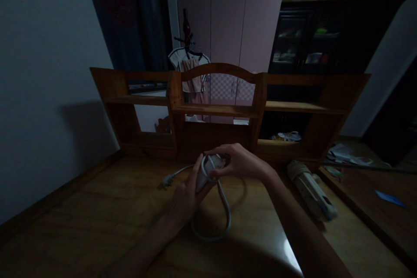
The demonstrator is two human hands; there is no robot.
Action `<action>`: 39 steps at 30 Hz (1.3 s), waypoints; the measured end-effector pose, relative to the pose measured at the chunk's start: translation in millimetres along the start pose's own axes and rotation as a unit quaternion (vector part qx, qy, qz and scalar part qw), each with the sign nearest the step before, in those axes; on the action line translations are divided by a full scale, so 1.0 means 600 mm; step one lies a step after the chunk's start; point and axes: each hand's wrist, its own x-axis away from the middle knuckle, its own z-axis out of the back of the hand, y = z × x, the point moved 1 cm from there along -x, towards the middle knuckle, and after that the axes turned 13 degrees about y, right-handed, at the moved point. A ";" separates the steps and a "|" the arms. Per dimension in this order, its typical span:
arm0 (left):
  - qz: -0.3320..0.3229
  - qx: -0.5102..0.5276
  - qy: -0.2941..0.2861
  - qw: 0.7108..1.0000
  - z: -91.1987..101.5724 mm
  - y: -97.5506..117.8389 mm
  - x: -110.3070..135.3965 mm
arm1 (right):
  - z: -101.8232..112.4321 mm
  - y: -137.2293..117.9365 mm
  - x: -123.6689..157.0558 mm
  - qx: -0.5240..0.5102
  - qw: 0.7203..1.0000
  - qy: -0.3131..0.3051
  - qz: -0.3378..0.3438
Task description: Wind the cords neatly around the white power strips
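Above the wooden desk, my left hand [186, 196] is wrapped around a white power strip [202, 179], gripping it from the left and below. My right hand [239, 161] closes over its far end, thumb and fingers pinching the white cord [226, 208]. Part of this cord loops around the strip's body. The rest hangs in a wide loop onto the desk below my hands. Its plug [167, 180] lies on the wood to the left, joined by a short stretch of cord. My fingers hide much of the strip's face.
A wooden shelf unit [215, 110] stands along the desk's far edge. On the right rests a long off-white object with a band wound around it [309, 189]. Beyond it are a blue card [389, 198] and plastic bags [348, 155] on a lower surface. A wall [58, 95] bounds the left.
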 end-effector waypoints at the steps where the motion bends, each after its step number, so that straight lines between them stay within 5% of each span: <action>1: 0.009 0.006 -0.001 1.000 -0.002 0.001 0.001 | -0.001 0.004 0.000 0.003 1.000 -0.001 -0.001; 13: 0.044 0.024 0.010 0.999 -0.007 -0.004 0.000 | -0.005 0.010 -0.002 -0.011 1.000 0.001 0.012; 22: 0.102 0.095 -0.044 0.989 0.000 0.004 0.001 | -0.006 0.002 -0.002 -0.011 0.999 0.011 -0.043; 26: 0.188 0.190 -0.073 0.961 -0.003 0.008 0.000 | -0.014 0.004 -0.004 0.028 0.998 0.016 -0.048; 32: 0.307 0.344 -0.170 0.871 -0.003 0.028 0.006 | -0.028 0.018 -0.005 0.089 0.994 0.011 -0.066; 39: 0.309 0.376 -0.163 0.858 -0.015 0.010 0.013 | -0.034 0.025 -0.003 0.112 0.991 0.013 -0.067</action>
